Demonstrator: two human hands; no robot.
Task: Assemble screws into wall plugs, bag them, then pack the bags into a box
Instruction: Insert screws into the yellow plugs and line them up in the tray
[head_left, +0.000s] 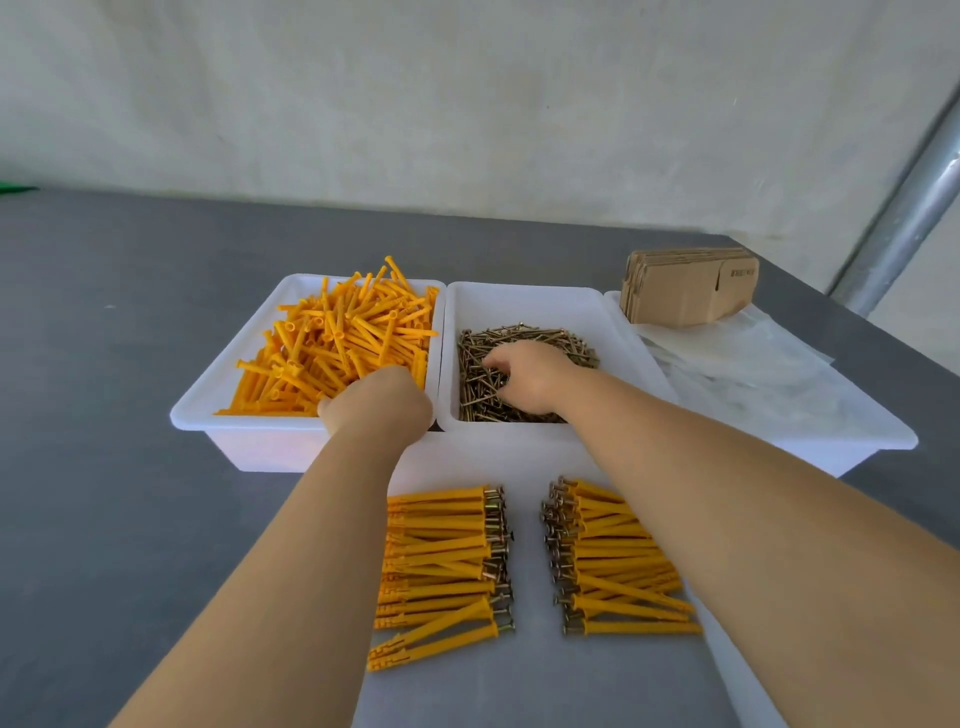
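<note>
Our left hand (376, 397) reaches into the tray of orange wall plugs (332, 338), our right hand (530, 376) into the screws (483, 364); neither grip's closure shows. Assembled plugs (447, 566) lie on the desk (130, 493).

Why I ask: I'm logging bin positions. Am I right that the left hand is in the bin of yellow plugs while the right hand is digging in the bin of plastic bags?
Not quite. In the head view the right hand is in the middle bin of screws, not the plastic bags. The left hand is indeed in the yellow plugs.
</note>
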